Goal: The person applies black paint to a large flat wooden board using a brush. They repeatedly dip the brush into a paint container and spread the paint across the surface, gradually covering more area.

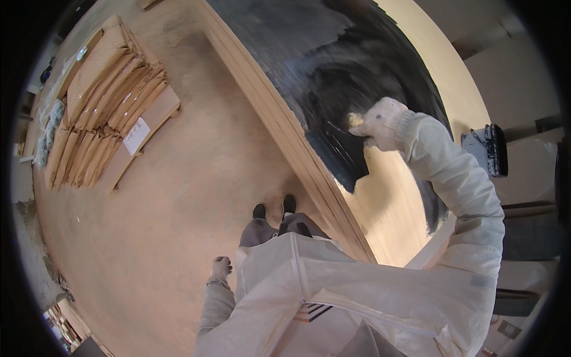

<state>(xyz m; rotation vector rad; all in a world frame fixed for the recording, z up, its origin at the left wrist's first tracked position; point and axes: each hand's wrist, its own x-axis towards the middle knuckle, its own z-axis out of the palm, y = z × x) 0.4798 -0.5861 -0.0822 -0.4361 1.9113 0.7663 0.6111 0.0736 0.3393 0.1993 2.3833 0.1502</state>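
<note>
My right hand (386,123), in a white knit glove, reaches over a large pale wooden board (380,196) partly covered in wet-looking black coating (339,89). Its fingers are closed round a small pale yellow wad (355,121) at the coated surface; whether it is sponge or cloth I cannot tell. Streaks curve through the black around it. Bare pale wood shows near me and along the far right side. My left hand (221,268) hangs low beside my body, away from the board, its fingers curled in with nothing seen in them.
Layered board edges (285,119) run diagonally just beyond my feet. A black-smeared container (485,149) stands by the board's right side. On the floor at left is a stack of brown-wrapped packages (107,107) with a white paper sheet (137,135). Grey panels (523,238) lie at far right.
</note>
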